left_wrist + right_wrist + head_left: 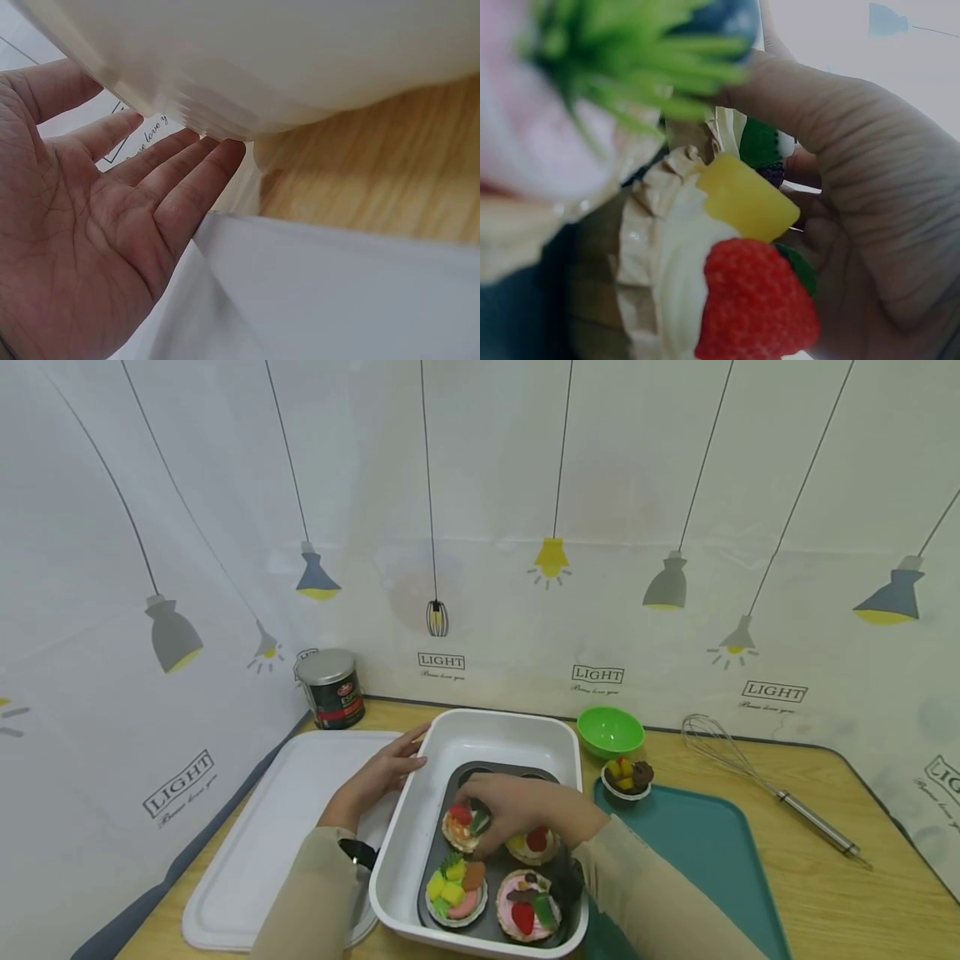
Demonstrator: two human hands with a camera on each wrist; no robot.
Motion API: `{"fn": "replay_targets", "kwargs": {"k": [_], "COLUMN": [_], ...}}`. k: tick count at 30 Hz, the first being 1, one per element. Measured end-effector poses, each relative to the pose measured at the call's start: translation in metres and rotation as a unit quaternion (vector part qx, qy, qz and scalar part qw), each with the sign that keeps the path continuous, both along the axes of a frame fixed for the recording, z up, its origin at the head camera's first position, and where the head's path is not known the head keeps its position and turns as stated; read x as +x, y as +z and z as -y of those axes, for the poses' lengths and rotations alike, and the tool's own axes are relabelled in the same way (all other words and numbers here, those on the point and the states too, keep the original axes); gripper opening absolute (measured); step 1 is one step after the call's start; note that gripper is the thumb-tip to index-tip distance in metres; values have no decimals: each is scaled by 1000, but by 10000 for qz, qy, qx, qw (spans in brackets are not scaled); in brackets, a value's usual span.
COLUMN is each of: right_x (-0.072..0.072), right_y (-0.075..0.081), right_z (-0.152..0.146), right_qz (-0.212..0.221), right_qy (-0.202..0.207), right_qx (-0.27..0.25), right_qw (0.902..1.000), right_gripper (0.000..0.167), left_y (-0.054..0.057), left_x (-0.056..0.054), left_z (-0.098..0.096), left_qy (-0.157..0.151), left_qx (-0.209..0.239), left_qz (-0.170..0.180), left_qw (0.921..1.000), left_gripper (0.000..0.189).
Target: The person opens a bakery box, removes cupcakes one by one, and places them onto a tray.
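My right hand (pixel 517 802) reaches into a white rectangular basin (pixel 504 727) and pinches a fruit-topped cupcake (pixel 460 827) between thumb and fingers. That cupcake is over the left side of a dark muffin tin (pixel 507 769); whether it is lifted I cannot tell. Beneath the hand is a cupcake with a strawberry and a yellow piece (pixel 754 300). Two more cupcakes sit nearest me, one with yellow cubes (pixel 455 892), one with pink cream (pixel 525 910). My left hand (pixel 382 772) touches the basin's outer left wall, its fingers extended in the left wrist view.
Left of the basin lies a white tray or lid (pixel 277 835), with a dark can (pixel 337 693) behind it. At the right are a green bowl (pixel 611 732), a chocolate cupcake (pixel 627 781) by a teal board (pixel 697 852), and a whisk (pixel 780 797).
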State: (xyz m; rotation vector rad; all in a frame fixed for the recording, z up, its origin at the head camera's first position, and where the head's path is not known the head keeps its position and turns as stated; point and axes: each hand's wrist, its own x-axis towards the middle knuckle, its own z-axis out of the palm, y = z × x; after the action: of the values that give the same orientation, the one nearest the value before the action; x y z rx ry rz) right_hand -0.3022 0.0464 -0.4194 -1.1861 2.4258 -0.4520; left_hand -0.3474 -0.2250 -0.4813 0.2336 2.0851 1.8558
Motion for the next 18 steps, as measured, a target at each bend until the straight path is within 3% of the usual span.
{"fn": "replay_targets", "kwargs": {"k": [6,18], "right_x": [3,3], "right_y": [2,4], "right_z": [0,1], "right_qz": [-98,-264], "right_qy": [-161,-238], "right_qx": [178,221], "right_qw": [9997,9991], "right_gripper": [73,62], "left_y": [0,2], "left_x": [-1,1], "left_z": [0,-1], "left_qy": [-64,31], "left_qx": [-42,-69], "left_qz": [-47,32], "left_qw": [10000,10000], "left_gripper": [66,64]}}
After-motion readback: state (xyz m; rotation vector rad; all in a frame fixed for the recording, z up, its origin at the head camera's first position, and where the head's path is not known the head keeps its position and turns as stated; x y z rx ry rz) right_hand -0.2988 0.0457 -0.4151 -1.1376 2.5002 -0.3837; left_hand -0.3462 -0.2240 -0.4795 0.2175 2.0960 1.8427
